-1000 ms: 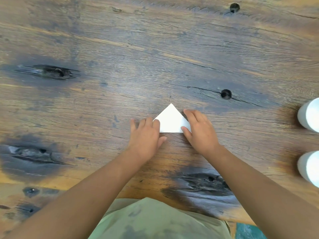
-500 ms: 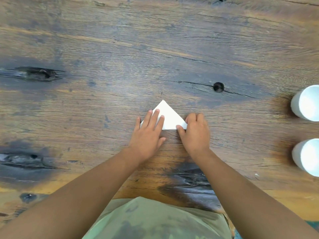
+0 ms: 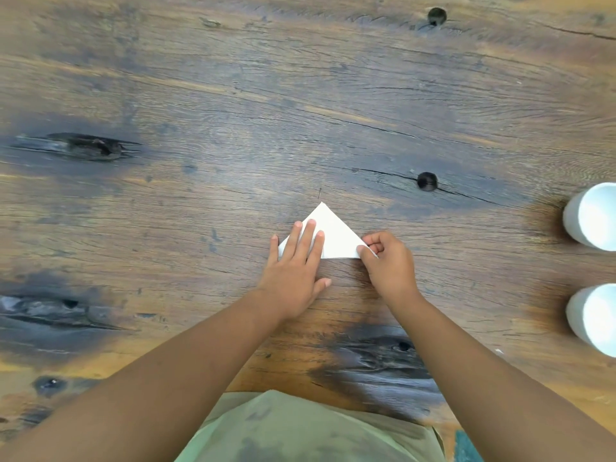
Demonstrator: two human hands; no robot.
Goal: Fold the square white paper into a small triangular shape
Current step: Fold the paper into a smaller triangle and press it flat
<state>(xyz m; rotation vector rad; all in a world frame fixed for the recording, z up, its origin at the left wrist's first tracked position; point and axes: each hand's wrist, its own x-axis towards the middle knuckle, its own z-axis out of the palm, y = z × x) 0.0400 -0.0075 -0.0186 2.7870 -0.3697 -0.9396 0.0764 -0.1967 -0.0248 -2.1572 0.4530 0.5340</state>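
Note:
The white paper (image 3: 335,235) lies on the wooden table as a flat triangle, its tip pointing away from me and its long edge toward me. My left hand (image 3: 296,268) rests flat on the left half of it, fingers spread and pressing down. My right hand (image 3: 388,261) pinches the right corner of the triangle between thumb and fingers. The left corner just shows beside my little finger.
Two white cups (image 3: 591,216) (image 3: 595,318) stand at the right edge of the table (image 3: 233,111). The dark wood has knot holes (image 3: 427,181) and cracks. My green shirt fills the bottom of the view.
My left hand slid further up onto the paper and flattened on it. My right hand went from pressing the right side to pinching the right corner.

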